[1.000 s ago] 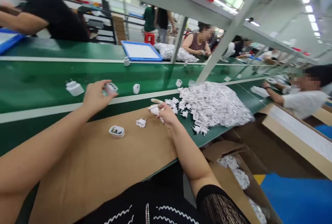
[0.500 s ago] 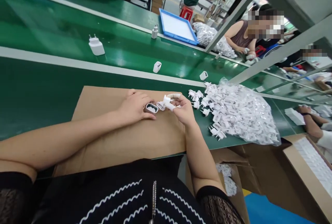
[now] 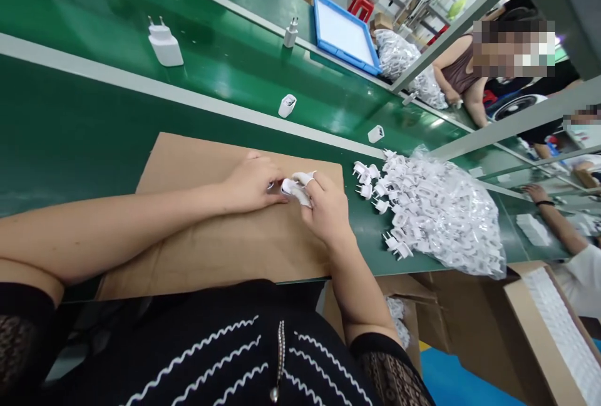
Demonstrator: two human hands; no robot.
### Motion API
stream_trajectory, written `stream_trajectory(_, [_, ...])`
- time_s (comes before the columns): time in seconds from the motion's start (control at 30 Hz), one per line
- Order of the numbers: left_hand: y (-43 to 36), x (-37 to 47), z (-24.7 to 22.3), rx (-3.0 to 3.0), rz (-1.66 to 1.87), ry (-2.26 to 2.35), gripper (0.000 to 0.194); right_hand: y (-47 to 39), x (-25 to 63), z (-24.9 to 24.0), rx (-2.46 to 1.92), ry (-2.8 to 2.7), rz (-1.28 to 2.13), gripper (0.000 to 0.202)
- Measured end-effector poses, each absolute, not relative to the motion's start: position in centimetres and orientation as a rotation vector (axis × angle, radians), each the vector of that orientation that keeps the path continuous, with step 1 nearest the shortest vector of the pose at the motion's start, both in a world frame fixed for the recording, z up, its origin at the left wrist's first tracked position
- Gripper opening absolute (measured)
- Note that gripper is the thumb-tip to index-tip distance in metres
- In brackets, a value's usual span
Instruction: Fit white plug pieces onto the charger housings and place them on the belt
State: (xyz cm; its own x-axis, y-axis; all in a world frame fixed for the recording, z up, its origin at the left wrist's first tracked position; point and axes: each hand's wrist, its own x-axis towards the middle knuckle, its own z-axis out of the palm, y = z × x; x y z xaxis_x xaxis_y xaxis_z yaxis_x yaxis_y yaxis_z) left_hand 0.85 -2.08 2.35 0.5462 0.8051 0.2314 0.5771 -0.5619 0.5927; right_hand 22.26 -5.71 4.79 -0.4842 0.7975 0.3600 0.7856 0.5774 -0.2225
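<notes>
Above a brown cardboard sheet (image 3: 211,249), my left hand (image 3: 253,183) is closed around a white charger housing (image 3: 270,185), mostly hidden by its fingers. Close against it on the right, my right hand (image 3: 323,202) has its fingers closed on a white plug piece (image 3: 287,187); white coverings wrap some of its fingertips. The two hands nearly meet, and whether the pieces touch is hidden. To the right, a clear bag (image 3: 446,212) spills many white plug pieces (image 3: 366,171) onto the green bench.
On the green belt beyond stand white chargers (image 3: 165,46), (image 3: 290,33) and open housings (image 3: 287,106), (image 3: 375,134). A blue tray (image 3: 347,33) lies farther back. A metal post slants at the right. Co-workers (image 3: 462,71) sit across and at the far right. Cardboard boxes (image 3: 539,324) stand below.
The camera view has shifted. My hands have come closer together, and the housing's opening, visible before, is now mostly covered. The plug piece in my right hand has turned toward the left hand.
</notes>
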Motion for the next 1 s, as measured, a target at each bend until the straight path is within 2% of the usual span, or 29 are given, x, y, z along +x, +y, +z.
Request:
stream_trajectory(0.13, [-2.1,0.9,2.4,2.322,0.698,1.129,0.038,-6.0,21.9,5.4,-1.33,-2.462,-0.079,0.035])
stream_trajectory(0.5, [-2.4,1.1,2.3,2.336,0.732,1.152,0.039,-5.8,20.2,6.5,-1.436,-2.601,-0.05,0.03])
stream_trajectory(0.87, [-3.0,1.4,1.8,2.419,0.754,1.17,0.043,-5.4,20.6,6.1,-1.5,-2.22,0.466,0.022])
stream_trajectory(1.0, [-2.9,1.3,3.7,2.357,0.784,1.187,0.037,-3.8,22.5,4.8,-1.351,-1.818,0.89,0.04])
